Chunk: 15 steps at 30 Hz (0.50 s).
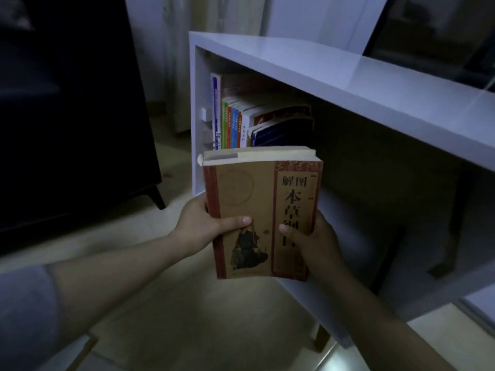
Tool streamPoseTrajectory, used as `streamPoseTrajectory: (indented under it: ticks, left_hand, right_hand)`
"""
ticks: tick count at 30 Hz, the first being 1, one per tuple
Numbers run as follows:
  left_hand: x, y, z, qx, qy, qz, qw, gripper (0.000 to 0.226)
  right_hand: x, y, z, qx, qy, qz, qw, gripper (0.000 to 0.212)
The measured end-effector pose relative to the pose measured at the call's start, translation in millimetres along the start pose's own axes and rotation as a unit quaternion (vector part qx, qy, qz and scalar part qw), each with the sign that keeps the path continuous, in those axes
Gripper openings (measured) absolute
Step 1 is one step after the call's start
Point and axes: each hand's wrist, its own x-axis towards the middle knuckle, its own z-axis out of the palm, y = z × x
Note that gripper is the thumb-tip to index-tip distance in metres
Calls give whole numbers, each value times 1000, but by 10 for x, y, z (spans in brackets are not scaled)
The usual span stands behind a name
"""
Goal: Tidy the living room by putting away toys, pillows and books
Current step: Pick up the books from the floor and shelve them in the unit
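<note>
We had the thick tan book (261, 210) held up right in front of the white shelf (321, 76), below its row of books (241, 121). Left hand (203, 226) gripped its spine edge, thumb pressed on the cover. Right hand (313, 242) curled round the opposite edge.

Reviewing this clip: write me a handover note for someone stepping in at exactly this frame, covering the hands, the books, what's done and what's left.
Left hand: grips the tan book at its spine edge, thumb on the cover.
Right hand: grips the same book at the opposite edge, thumb on the cover.
Things: the tan book is held cover up in front of the open white shelf unit. A row of books stands at the left end of the compartment, the rightmost ones leaning.
Done: those books are shelved.
Left: slide the tan book in, probably into the dark space right of the row. No toys or pillows are in view.
</note>
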Motion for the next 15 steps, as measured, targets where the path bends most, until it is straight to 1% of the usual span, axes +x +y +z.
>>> streamPoseTrajectory:
  ticks: [3,6,9,13,15]
  left_hand:
    - [-33,-105,22,-13,14,14,1000,52]
    - [-67,-69,15,-11,24,14,1000,52]
    - [-132,-86,102,-6,33,8,999,53]
    - [-202,-86,282,-1,54,19,998,51]
    - [-146,-43,339,17,55,27,998,53]
  right_hand:
    - [37,45,5,-5,-13,-6,1000,50]
    - [32,42,-6,-7,-15,-10,1000,49]
    - [35,71,-81,7,-17,-6,1000,53]
    - [98,150,-213,35,0,-7,999,56]
    - [145,185,-248,50,17,-4,999,53]
